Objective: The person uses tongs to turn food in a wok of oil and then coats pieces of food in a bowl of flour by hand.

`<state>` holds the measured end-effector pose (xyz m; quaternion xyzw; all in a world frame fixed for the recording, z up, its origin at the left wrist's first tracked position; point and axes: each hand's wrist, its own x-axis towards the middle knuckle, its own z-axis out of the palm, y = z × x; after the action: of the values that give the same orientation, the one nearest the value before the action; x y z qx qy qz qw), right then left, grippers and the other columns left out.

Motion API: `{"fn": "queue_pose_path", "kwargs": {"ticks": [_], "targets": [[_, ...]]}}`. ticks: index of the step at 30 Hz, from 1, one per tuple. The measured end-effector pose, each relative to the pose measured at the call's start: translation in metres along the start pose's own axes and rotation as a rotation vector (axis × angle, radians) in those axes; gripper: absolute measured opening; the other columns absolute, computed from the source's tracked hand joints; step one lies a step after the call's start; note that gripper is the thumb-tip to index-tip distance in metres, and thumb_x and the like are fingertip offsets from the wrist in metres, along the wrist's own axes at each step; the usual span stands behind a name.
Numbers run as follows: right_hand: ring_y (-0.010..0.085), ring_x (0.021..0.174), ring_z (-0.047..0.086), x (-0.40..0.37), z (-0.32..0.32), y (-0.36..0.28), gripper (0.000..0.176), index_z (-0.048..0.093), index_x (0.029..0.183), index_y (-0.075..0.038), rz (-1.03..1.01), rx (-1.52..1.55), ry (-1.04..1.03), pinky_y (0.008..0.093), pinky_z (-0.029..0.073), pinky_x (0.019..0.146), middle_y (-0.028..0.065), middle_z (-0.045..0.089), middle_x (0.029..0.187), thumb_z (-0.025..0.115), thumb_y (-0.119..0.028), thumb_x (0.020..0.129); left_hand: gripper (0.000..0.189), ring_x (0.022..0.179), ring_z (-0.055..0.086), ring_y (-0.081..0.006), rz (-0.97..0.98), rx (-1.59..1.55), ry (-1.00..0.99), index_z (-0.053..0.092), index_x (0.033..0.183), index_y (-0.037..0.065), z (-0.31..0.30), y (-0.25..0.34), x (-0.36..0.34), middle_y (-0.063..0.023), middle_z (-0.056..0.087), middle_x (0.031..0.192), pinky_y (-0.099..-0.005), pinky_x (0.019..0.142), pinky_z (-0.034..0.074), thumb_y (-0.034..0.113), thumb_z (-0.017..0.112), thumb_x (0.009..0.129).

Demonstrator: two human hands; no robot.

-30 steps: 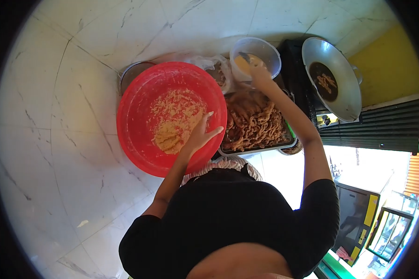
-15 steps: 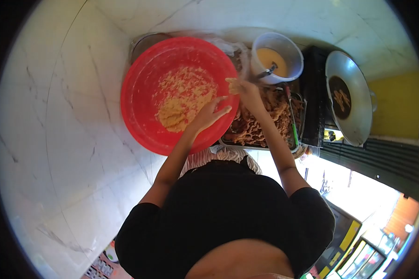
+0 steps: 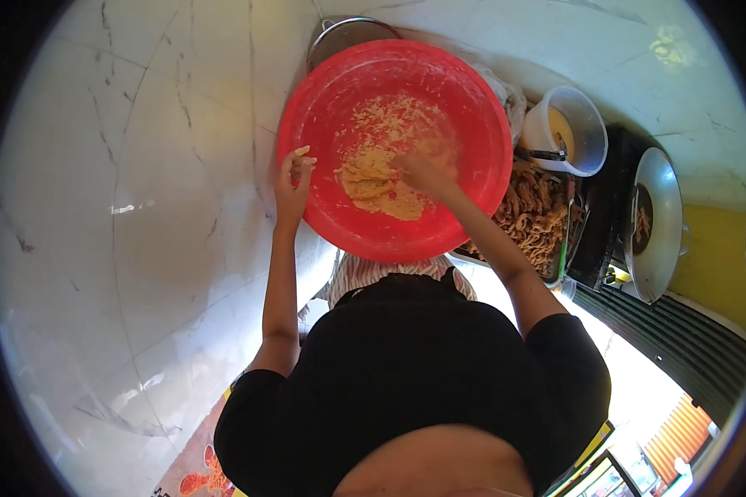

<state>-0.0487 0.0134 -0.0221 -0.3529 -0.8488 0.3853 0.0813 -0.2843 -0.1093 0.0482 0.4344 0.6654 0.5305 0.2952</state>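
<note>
The head view looks straight down on one red basin (image 3: 319, 91), the largest container here. It holds a single heap of pale yellow, crumbly dough (image 3: 375, 180), with loose crumbs scattered up the far inner wall. The left hand (image 3: 293, 178) is at the basin's near-left rim, fingers curled over the edge and gripping it. The right hand (image 3: 427, 170) is inside the basin, down on the dough. It is blurred, so whether it is open or clenched cannot be told.

To the right of the basin stand three more containers. One white bucket (image 3: 590, 112) holds yellow batter (image 3: 560, 128), and one dark utensil handle (image 3: 545, 154) leans on its rim. One metal tray (image 3: 555, 267), just beside the basin, is piled with brown fried pieces (image 3: 532, 207) too many and too tangled to count. One wok (image 3: 661, 178) is farther right — it holds dark oil with a few pieces (image 3: 641, 222) in it.

Behind the basin the rim of one metal pot (image 3: 346, 27) shows, its contents hidden. That makes five containers in all, on a white marble floor (image 3: 141, 207).
</note>
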Motion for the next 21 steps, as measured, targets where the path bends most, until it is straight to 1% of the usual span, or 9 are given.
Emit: {"fn": "queue_pose_path", "kwargs": {"ticks": [1, 3, 5, 6, 8, 10, 13, 16, 21], "targets": [[0.0314, 0.090, 0.055, 0.008, 0.005, -0.005, 0.038, 0.057, 0.103, -0.003, -0.069, -0.079, -0.059, 0.0386, 0.045, 0.076, 0.0181, 0.057, 0.089, 0.060, 0.002, 0.066, 0.024, 0.083, 0.057, -0.0127, -0.004, -0.006, 0.001, 0.052, 0.109, 0.004, -0.002, -0.003, 0.004, -0.0070, 0.061, 0.093, -0.0265, 0.076, 0.045, 0.010, 0.050, 0.086], [0.0308, 0.091, 0.053, 0.017, 0.012, -0.019, 0.036, 0.057, 0.102, -0.004, -0.079, -0.108, -0.021, 0.0386, 0.044, 0.077, 0.0153, 0.055, 0.094, 0.062, -0.003, 0.066, 0.024, 0.079, 0.058, -0.0123, 0.117, 0.098, -0.005, 0.054, 0.107, 0.005, 0.002, -0.003, 0.008, -0.0068, 0.062, 0.087, -0.0261, 0.073, 0.045, 0.011, 0.054, 0.084], [0.0303, 0.091, 0.052, 0.019, 0.015, -0.035, 0.034, 0.057, 0.100, -0.006, -0.081, -0.133, 0.015, 0.0386, 0.043, 0.078, 0.0126, 0.053, 0.098, 0.065, -0.008, 0.067, 0.024, 0.077, 0.058, -0.0123, 0.086, 0.160, -0.002, 0.055, 0.106, 0.006, 0.004, 0.001, 0.007, -0.0070, 0.061, 0.083, -0.0257, 0.072, 0.046, 0.012, 0.056, 0.082], [0.0309, 0.094, 0.050, 0.020, 0.013, -0.045, 0.039, 0.055, 0.103, -0.005, -0.106, -0.176, -0.017, 0.0384, 0.042, 0.079, 0.0138, 0.051, 0.101, 0.066, -0.009, 0.066, 0.024, 0.075, 0.058, -0.0124, 0.065, 0.229, 0.006, 0.056, 0.104, 0.006, 0.004, 0.004, 0.007, -0.0072, 0.061, 0.080, -0.0252, 0.070, 0.046, 0.013, 0.058, 0.081], [0.0315, 0.098, 0.048, 0.023, 0.019, -0.050, 0.044, 0.052, 0.106, -0.005, -0.127, -0.223, -0.047, 0.0383, 0.042, 0.080, 0.0150, 0.048, 0.103, 0.067, -0.010, 0.065, 0.023, 0.073, 0.058, -0.0124, 0.062, 0.165, 0.031, 0.057, 0.103, 0.007, 0.004, -0.005, 0.007, -0.0070, 0.061, 0.078, -0.0250, 0.069, 0.046, 0.013, 0.059, 0.081], [0.0341, 0.101, 0.044, 0.023, 0.034, -0.043, 0.059, 0.044, 0.113, -0.002, -0.068, -0.172, 0.046, 0.0391, 0.040, 0.083, 0.0187, 0.045, 0.107, 0.071, -0.013, 0.062, 0.023, 0.072, 0.058, -0.0124, 0.062, 0.108, 0.055, 0.058, 0.102, 0.007, 0.003, -0.009, 0.007, -0.0067, 0.061, 0.075, -0.0248, 0.068, 0.046, 0.013, 0.060, 0.080], [0.0355, 0.102, 0.043, 0.028, 0.036, -0.035, 0.066, 0.038, 0.114, 0.002, 0.015, -0.222, 0.047, 0.0402, 0.039, 0.085, 0.0208, 0.044, 0.106, 0.073, -0.014, 0.060, 0.023, 0.069, 0.058, -0.0125, 0.083, 0.081, 0.054, 0.058, 0.101, 0.007, 0.002, -0.006, 0.009, -0.0060, 0.060, 0.075, -0.0248, 0.067, 0.047, 0.013, 0.061, 0.080], [0.0359, 0.100, 0.044, 0.034, 0.039, -0.031, 0.064, 0.039, 0.110, 0.003, -0.042, -0.288, -0.012, 0.0410, 0.039, 0.084, 0.0207, 0.044, 0.104, 0.073, -0.016, 0.059, 0.022, 0.066, 0.058, -0.0124, 0.111, 0.085, 0.029, 0.058, 0.101, 0.007, -0.001, -0.004, 0.007, -0.0058, 0.060, 0.073, -0.0245, 0.066, 0.047, 0.013, 0.061, 0.080], [0.0362, 0.095, 0.045, 0.044, 0.044, -0.020, 0.063, 0.040, 0.108, 0.002, -0.015, -0.224, -0.030, 0.0422, 0.039, 0.081, 0.0210, 0.045, 0.102, 0.074, -0.020, 0.059, 0.024, 0.066, 0.059, -0.0120, 0.135, 0.052, 0.033, 0.057, 0.103, 0.006, -0.001, -0.005, 0.007, -0.0057, 0.060, 0.072, -0.0243, 0.065, 0.047, 0.011, 0.060, 0.079]]}}
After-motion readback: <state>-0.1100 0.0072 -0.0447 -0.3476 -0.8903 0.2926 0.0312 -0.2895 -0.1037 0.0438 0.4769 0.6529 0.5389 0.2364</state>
